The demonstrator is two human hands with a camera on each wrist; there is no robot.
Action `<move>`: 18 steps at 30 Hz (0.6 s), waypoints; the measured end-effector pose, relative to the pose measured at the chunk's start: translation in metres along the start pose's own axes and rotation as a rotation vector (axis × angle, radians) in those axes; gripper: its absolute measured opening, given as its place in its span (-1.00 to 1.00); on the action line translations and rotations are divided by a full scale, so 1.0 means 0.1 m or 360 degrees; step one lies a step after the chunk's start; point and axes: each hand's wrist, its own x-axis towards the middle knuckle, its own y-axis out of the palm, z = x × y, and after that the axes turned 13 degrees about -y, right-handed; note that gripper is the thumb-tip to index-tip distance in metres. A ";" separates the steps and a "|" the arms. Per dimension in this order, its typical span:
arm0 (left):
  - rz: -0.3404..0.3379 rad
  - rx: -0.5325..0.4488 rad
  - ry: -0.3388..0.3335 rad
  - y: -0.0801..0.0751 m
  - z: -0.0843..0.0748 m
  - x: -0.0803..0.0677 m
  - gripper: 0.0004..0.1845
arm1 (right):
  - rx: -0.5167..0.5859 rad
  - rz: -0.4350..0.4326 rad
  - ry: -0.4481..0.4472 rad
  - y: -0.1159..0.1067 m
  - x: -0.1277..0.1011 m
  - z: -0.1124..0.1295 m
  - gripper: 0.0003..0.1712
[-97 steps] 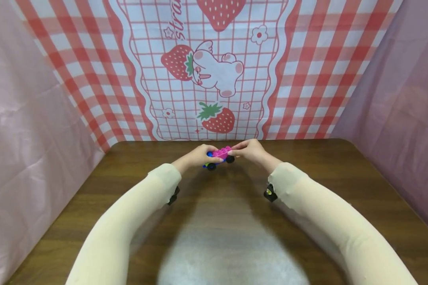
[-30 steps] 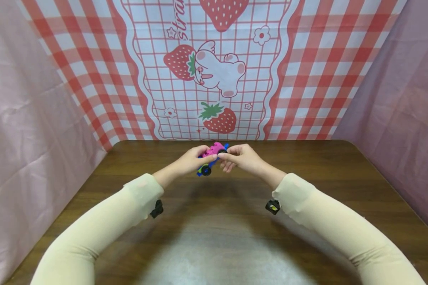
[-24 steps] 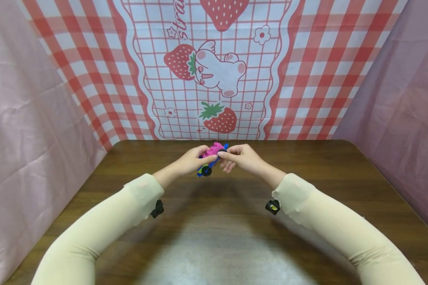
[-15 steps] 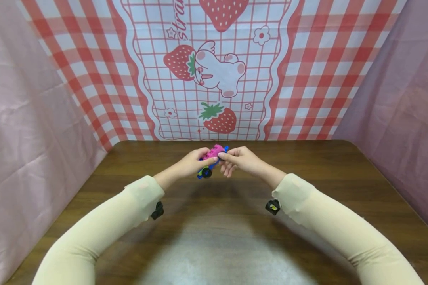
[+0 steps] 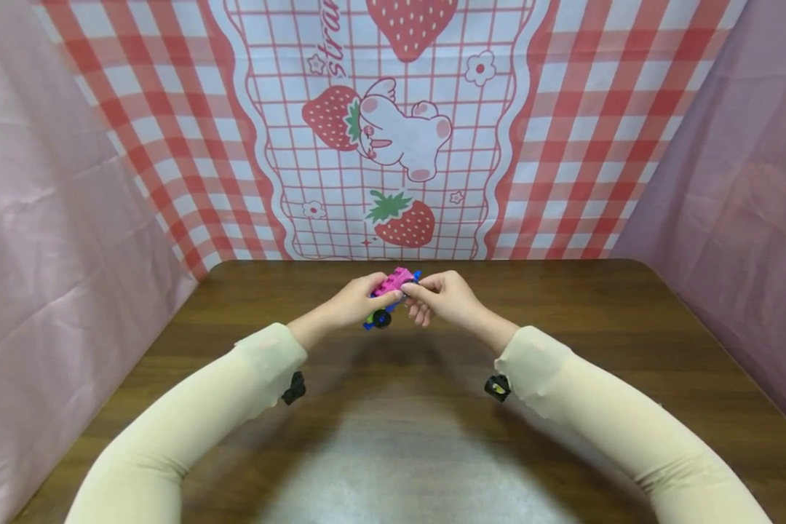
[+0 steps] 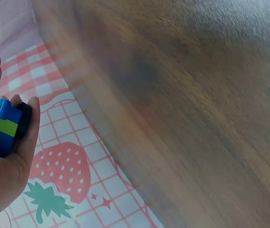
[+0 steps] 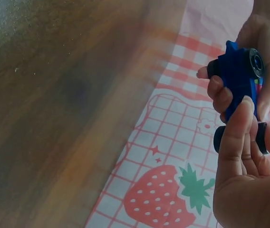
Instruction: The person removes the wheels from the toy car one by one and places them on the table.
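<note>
A small toy car of building bricks is held in the air above the far part of the table, tilted with its right end higher. It has a pink studded top, a blue chassis, a lime-green stripe and black wheels. My left hand grips the car's body, thumb along the near side. At the raised end, my right hand pinches a black wheel with thumb and fingers. Part of that wheel is hidden by the fingers in the head view.
The brown wooden table reaches back to a red-and-white checked cloth with strawberry prints. Pink curtains hang at both sides. A black wrist camera sits under each cuff.
Since the oldest frame, the car has tilted up at its right end, and my right hand has moved from the pink brick to a wheel. Over the last second both hands have sunk slightly.
</note>
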 end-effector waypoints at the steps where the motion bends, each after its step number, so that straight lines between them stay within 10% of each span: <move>1: -0.0008 0.0008 -0.0010 0.00 -0.01 0.00 -0.68 | -0.0026 -0.0013 -0.0014 0.00 0.00 -0.01 -0.55; 18: -0.0081 0.0052 -0.0055 0.03 -0.10 -0.02 -0.69 | -0.0275 -0.0208 -0.0213 0.06 -0.07 -0.03 -0.58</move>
